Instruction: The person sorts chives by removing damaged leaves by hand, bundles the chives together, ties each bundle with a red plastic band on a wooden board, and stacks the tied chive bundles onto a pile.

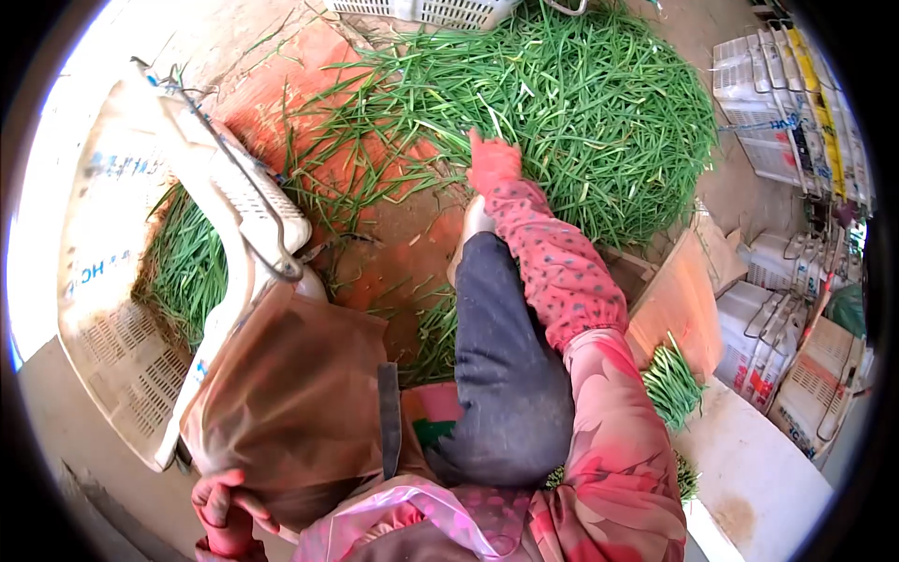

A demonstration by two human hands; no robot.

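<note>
My right hand (pixel 493 166), in a reddish glove, reaches to the left edge of a big heap of long green stalks (pixel 599 122). Its fingers are apart and touch the stalks there. Low on the left, my left hand (pixel 228 506), also gloved, is beside the brown apron (pixel 290 403) over my lap. The fingers of that hand are slightly bent and apart, with nothing seen in them. More green stalks (pixel 192 267) lie inside a white crate (pixel 122 309) on the left.
An orange sheet (pixel 272 94) with scattered stalks covers part of the ground. Another white crate (pixel 421 11) stands at the top. Stacked white crates (pixel 758 112) are on the right. A bundle of green stalks (pixel 672 389) lies by a pale board (pixel 749 459) beside my right arm.
</note>
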